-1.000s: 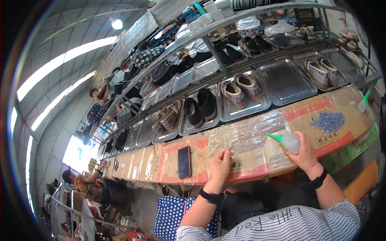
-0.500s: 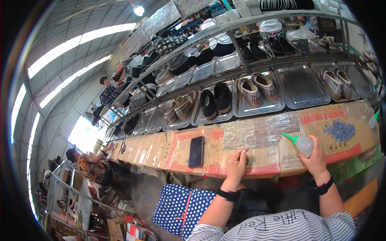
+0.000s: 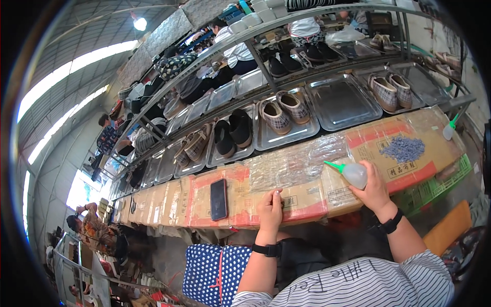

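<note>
My right hand [image 3: 377, 188] holds a translucent squeeze bottle [image 3: 354, 175] with a long green nozzle. The bottle lies nearly level above the cardboard-covered bench [image 3: 335, 190], its tip pointing left. My left hand [image 3: 269, 209] is at the bench's front edge, fingers curled and thumb up against them; whatever may be between them is hidden. To its left a dark phone [image 3: 219, 199] rests on the cardboard. A pile of small blue-grey pieces [image 3: 403, 149] lies to the right of my right hand.
Metal trays [image 3: 341, 105] line the rack behind the bench; plaid shoes [image 3: 283, 113] and black shoes [image 3: 232, 133] stand on some. Another green-tipped bottle [image 3: 449, 130] is at the far right. A green crate [image 3: 434, 190] sits below. One co-worker [image 3: 94, 230] is at the bench's left end.
My view has turned to the right and tilted a little, so bench and rack appear further left. Both hands keep nearly the same pose, the right still holding the squeeze bottle.
</note>
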The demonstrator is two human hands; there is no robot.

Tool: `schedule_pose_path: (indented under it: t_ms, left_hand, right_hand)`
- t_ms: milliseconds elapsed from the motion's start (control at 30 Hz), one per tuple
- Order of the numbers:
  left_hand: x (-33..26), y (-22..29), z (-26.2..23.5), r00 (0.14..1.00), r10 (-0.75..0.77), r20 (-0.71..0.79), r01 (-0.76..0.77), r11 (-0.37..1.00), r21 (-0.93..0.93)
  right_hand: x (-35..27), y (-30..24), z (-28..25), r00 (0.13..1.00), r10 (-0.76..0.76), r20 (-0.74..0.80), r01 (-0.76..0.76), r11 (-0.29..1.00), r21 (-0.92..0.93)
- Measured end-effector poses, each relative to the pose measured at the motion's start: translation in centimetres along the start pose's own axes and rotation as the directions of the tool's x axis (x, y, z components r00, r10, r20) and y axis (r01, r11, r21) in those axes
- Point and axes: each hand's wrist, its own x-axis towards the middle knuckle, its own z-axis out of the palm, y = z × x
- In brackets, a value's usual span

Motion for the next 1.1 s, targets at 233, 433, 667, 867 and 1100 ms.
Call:
schedule_pose_path:
  t_ms: [233, 433, 667, 867, 1100]
  left_hand:
    - [-0.4, -0.3, 0.0, 0.999, -0.049, 0.017, 0.05, 0.995, -0.092]
    - [-1.0, 0.3, -0.2, 1.0, 0.012, -0.008, -0.012, 0.993, -0.119]
    - [-9.1, 2.4, 0.8, 0.953, -0.143, 0.269, 0.223, 0.929, -0.296]
    - [-13.1, -1.2, 4.3, 0.71, -0.586, 0.39, 0.698, 0.657, -0.285]
    - [-12.5, -0.3, 6.7, 0.529, -0.697, 0.484, 0.841, 0.356, -0.406]
  right_hand:
    - [-0.3, 0.7, -0.1, 1.0, 0.002, -0.001, -0.002, 0.999, 0.045]
    - [-2.4, 2.3, -3.1, 0.976, 0.076, 0.205, -0.184, 0.792, 0.582]
    - [-9.0, 2.3, -6.5, 0.778, 0.106, 0.619, -0.587, 0.471, 0.658]
    - [-13.3, 4.3, -2.4, 0.824, 0.273, 0.496, -0.529, 0.683, 0.503]
    - [-14.1, 3.4, -1.5, 0.865, 0.285, 0.413, -0.485, 0.689, 0.539]
